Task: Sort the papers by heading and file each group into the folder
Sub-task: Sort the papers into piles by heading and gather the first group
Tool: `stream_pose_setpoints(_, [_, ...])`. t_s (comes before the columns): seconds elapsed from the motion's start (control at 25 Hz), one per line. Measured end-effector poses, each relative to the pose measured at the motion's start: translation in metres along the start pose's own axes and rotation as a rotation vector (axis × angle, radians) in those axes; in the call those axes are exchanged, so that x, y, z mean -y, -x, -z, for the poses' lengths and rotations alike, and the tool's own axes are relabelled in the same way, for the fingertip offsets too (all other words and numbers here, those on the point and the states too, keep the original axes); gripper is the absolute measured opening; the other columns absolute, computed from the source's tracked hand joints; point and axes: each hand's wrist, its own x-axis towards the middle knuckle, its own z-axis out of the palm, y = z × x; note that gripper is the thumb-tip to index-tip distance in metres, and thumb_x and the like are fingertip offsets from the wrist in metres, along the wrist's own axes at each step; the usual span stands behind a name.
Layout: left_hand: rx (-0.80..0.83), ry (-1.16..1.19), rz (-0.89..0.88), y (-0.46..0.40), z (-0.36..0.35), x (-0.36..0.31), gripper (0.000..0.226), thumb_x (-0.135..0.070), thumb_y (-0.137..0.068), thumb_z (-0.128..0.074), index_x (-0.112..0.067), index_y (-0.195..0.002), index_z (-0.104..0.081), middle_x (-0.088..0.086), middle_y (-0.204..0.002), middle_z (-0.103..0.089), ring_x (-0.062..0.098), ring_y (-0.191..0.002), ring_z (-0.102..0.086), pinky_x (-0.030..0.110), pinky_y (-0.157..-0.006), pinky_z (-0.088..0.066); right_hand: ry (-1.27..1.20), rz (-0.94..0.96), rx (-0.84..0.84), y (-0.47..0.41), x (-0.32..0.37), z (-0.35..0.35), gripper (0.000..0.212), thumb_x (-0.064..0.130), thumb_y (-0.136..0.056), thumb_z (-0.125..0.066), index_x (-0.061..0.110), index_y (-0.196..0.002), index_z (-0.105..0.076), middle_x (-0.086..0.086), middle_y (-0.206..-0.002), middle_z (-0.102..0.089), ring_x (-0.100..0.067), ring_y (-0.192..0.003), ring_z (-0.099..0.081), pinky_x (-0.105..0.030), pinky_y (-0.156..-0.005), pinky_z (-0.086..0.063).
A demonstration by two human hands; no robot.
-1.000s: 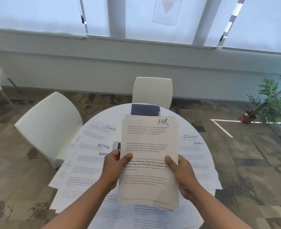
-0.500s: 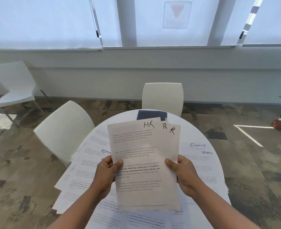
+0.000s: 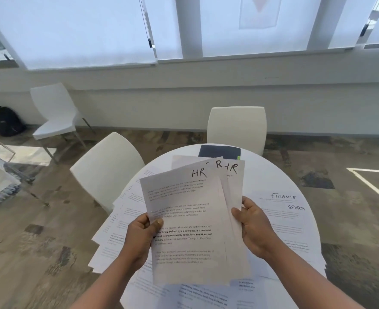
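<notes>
Head view: left hand (image 3: 139,238) and right hand (image 3: 254,229) are each pinching opposite side edges of fanned HR papers (image 3: 190,221), thumbs lying on top.

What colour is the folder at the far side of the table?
Dark navy, nearly black, with a small green tab at its right edge; the folder shows only in the head view.

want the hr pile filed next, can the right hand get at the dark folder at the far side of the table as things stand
Probably not right away: the right hand grips the fanned HR papers, as does the left hand. The dark folder lies uncovered beyond them, so the way looks free once a hand lets go.
</notes>
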Motion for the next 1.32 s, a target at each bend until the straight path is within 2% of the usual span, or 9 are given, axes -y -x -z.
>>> stream_pose_setpoints(0.12, [-0.008, 0.015, 0.004, 0.003, 0.001, 0.008, 0.022, 0.007, -0.096, -0.061, 0.005, -0.116, -0.067, 0.024, -0.112, -0.075, 0.043, -0.104, -0.071, 0.056, -0.096, -0.056, 0.046, 0.037, -0.094, -0.006, -0.012, 0.005, 0.042, -0.005, -0.100, -0.056, 0.031, -0.121, -0.049, -0.015, -0.109, -0.076, -0.035, -0.090, -0.074, -0.058, -0.081, -0.060])
stream_pose_setpoints(0.2, [-0.010, 0.026, 0.010, 0.005, 0.003, 0.009, 0.021, 0.008, -0.095, -0.061, 0.005, -0.115, -0.067, 0.026, -0.113, -0.074, 0.043, -0.104, -0.070, 0.057, -0.098, -0.055, 0.093, 0.063, -0.112, -0.008, -0.018, 0.006, 0.038, -0.004, -0.099, -0.057, 0.030, -0.114, -0.048, -0.019, -0.113, -0.073, -0.036, -0.091, -0.072, -0.063, -0.086, -0.058])
stream_pose_setpoints(0.28, [0.000, 0.026, 0.008, 0.005, 0.005, 0.007, 0.022, 0.008, -0.094, -0.061, 0.005, -0.116, -0.067, 0.026, -0.115, -0.073, 0.044, -0.106, -0.069, 0.058, -0.098, -0.054, 0.119, 0.075, -0.094, -0.009, -0.020, 0.005, 0.031, -0.003, -0.100, -0.055, 0.025, -0.114, -0.056, -0.021, -0.121, -0.069, -0.034, -0.098, -0.071, -0.060, -0.090, -0.058])
stream_pose_setpoints(0.4, [0.015, 0.030, 0.008, 0.006, 0.009, 0.003, 0.024, 0.008, -0.094, -0.061, 0.004, -0.117, -0.066, 0.024, -0.114, -0.074, 0.041, -0.103, -0.071, 0.055, -0.095, -0.057, 0.062, 0.044, -0.048, -0.007, -0.018, 0.001, 0.029, 0.000, -0.102, -0.054, 0.019, -0.123, -0.063, -0.005, -0.124, -0.072, -0.027, -0.107, -0.073, -0.048, -0.089, -0.060])
stream_pose_setpoints(0.52, [0.022, 0.045, 0.003, 0.012, 0.012, 0.004, 0.025, 0.007, -0.093, -0.062, 0.004, -0.117, -0.066, 0.023, -0.113, -0.075, 0.038, -0.099, -0.073, 0.049, -0.085, -0.062, 0.121, 0.004, 0.014, -0.003, -0.019, -0.001, 0.017, 0.012, -0.102, -0.060, 0.009, -0.114, -0.071, -0.014, -0.111, -0.077, -0.030, -0.094, -0.075, -0.043, -0.081, -0.061])
stream_pose_setpoints(0.64, [0.010, 0.086, 0.003, 0.019, 0.017, 0.010, 0.027, 0.006, -0.091, -0.064, 0.004, -0.118, -0.065, 0.024, -0.114, -0.074, 0.037, -0.097, -0.074, 0.045, -0.079, -0.064, 0.199, 0.015, 0.032, 0.002, -0.021, -0.003, 0.014, 0.015, -0.095, -0.070, 0.003, -0.100, -0.076, -0.020, -0.100, -0.078, -0.037, -0.088, -0.074, -0.049, -0.081, -0.062])
stream_pose_setpoints(0.8, [-0.037, 0.130, 0.018, 0.024, 0.018, 0.009, 0.022, 0.008, -0.089, -0.066, 0.005, -0.110, -0.065, 0.026, -0.110, -0.075, 0.036, -0.092, -0.075, 0.045, -0.076, -0.065, 0.152, 0.043, -0.018, 0.007, -0.019, -0.009, 0.012, 0.012, -0.089, -0.077, 0.001, -0.092, -0.074, -0.020, -0.095, -0.078, -0.037, -0.079, -0.075, -0.050, -0.075, -0.062])
stream_pose_setpoints(1.0, [-0.085, 0.108, 0.024, 0.023, 0.016, 0.010, 0.013, 0.009, -0.090, -0.066, -0.001, -0.097, -0.065, 0.023, -0.100, -0.076, 0.032, -0.081, -0.075, 0.043, -0.068, -0.065, 0.010, 0.079, -0.114, 0.006, -0.029, -0.008, 0.003, 0.004, -0.095, -0.069, 0.006, -0.097, -0.068, -0.016, -0.094, -0.079, -0.030, -0.079, -0.075, -0.047, -0.077, -0.062])
stream_pose_setpoints(1.32, [-0.046, 0.036, 0.050, 0.021, 0.037, 0.007, 0.024, 0.005, -0.092, -0.066, 0.007, -0.115, -0.064, 0.026, -0.111, -0.074, 0.035, -0.089, -0.075, 0.045, -0.076, -0.065, -0.084, 0.079, -0.101, 0.009, -0.033, -0.006, 0.007, 0.009, -0.101, -0.061, 0.007, -0.103, -0.067, -0.011, -0.090, -0.078, -0.022, -0.074, -0.075, -0.038, -0.065, -0.062])
